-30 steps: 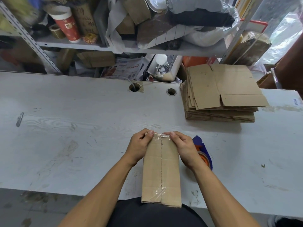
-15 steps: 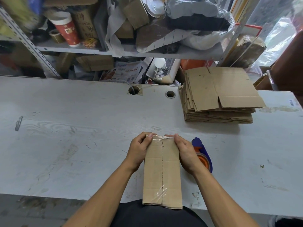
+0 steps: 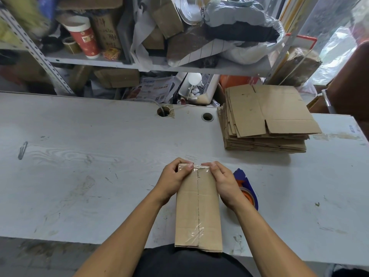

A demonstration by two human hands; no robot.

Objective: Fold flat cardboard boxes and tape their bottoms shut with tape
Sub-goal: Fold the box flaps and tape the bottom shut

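A folded brown cardboard box [image 3: 199,212] stands at the table's near edge, its bottom flaps facing up with clear tape along the centre seam. My left hand [image 3: 173,177] grips the box's far left corner, thumb pressing the tape end there. My right hand [image 3: 223,180] grips the far right corner, fingers curled over the far edge. A blue and orange tape dispenser [image 3: 246,188] lies just right of the box, partly hidden behind my right wrist. A stack of flat cardboard boxes [image 3: 263,124] sits at the table's far right.
The white table [image 3: 79,156] has two cable holes [image 3: 207,116] near its far edge and a clip [image 3: 22,149] at the left. Cluttered shelves [image 3: 139,62] with a red cup [image 3: 84,38] stand behind the table.
Both hands stay on the box's far end; the thumbs have shifted slightly along the tape at the far edge. The view has tilted a little.
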